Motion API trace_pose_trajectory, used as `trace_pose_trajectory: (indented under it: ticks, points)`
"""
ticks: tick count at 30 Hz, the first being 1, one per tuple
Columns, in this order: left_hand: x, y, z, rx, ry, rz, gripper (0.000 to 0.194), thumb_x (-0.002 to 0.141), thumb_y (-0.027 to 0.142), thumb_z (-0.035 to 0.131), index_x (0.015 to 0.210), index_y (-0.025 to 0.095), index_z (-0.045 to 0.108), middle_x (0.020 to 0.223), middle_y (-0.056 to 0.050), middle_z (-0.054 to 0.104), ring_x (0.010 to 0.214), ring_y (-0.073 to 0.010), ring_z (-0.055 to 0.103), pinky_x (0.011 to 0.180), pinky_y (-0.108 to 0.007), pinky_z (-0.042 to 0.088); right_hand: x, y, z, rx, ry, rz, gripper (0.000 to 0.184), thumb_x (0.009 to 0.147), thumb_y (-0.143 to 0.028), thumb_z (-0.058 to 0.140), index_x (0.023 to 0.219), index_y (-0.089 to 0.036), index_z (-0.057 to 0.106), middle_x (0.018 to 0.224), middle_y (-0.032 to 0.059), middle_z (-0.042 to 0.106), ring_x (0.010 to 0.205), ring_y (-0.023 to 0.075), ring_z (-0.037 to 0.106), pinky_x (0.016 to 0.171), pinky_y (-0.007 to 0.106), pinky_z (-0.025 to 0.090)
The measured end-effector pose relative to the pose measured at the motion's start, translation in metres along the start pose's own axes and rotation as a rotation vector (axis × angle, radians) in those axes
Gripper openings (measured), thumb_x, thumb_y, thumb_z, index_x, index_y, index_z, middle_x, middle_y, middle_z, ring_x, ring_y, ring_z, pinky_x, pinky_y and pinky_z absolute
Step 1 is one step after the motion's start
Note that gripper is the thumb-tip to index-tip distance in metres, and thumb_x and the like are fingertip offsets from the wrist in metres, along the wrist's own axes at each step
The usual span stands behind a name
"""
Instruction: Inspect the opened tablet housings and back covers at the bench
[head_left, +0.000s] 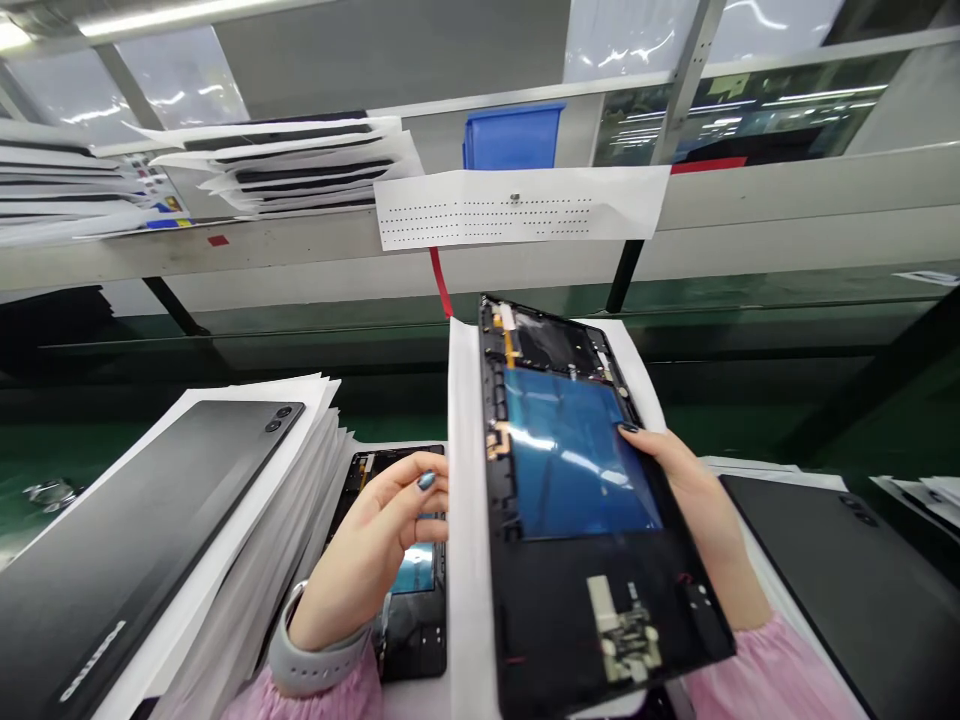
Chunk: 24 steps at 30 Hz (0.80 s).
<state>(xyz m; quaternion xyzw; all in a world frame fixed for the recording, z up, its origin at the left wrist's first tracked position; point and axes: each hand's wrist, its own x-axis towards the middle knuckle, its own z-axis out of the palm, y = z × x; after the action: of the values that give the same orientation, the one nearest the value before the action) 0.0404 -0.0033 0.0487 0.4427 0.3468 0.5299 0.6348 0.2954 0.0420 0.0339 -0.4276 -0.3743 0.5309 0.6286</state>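
Note:
My right hand [705, 520] grips the right edge of a tablet back housing [577, 600], thumb over its inner face. The housing is tilted up, its inside facing me, with a shiny blue film [577, 460] in the middle and small parts at the lower end. Behind it stands a white sheet [469, 520]. My left hand [382, 540], wearing a grey wristband, is loosely bent with fingers apart beside that sheet; its fingertips are hidden at the sheet's edge. Below the left hand lies another tablet housing [412, 640], inside up.
At left, a dark tablet cover [165, 530] tops a stack of white sheets [262, 570]. Another dark cover [847, 570] lies on the right. The shelf [300, 245] ahead carries stacked sheets [300, 165], a blue bin [514, 138] and a hanging perforated paper [525, 208].

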Motion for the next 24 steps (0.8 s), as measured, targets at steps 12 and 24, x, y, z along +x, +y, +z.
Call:
trace_pose_trajectory:
  ticks: [12,24]
  points:
    - [-0.004,-0.004,0.010,-0.240,0.085,-0.079,0.039,0.084,0.050,0.073,0.114,0.026,0.078,0.120,-0.005,0.077,0.126,-0.0345,0.061,0.108,-0.043,0.047,-0.036,0.000,0.024,0.019,-0.181,0.054,0.049,0.077,-0.045,0.082,0.120,-0.025,0.071,0.089,0.0031,0.079,0.069,0.0212,0.073,0.058,0.028,0.057]
    - [-0.005,0.001,0.016,-0.121,0.556,-0.066,0.026,0.067,0.035,0.086,0.087,0.019,0.081,0.079,-0.001,0.081,0.077,-0.0233,0.076,0.057,-0.024,0.057,0.011,-0.021,-0.030,-0.091,0.212,-0.303,0.038,0.048,-0.020,0.088,0.083,-0.031,0.079,0.100,-0.0009,0.071,0.091,0.0165,0.062,0.070,0.018,0.053]
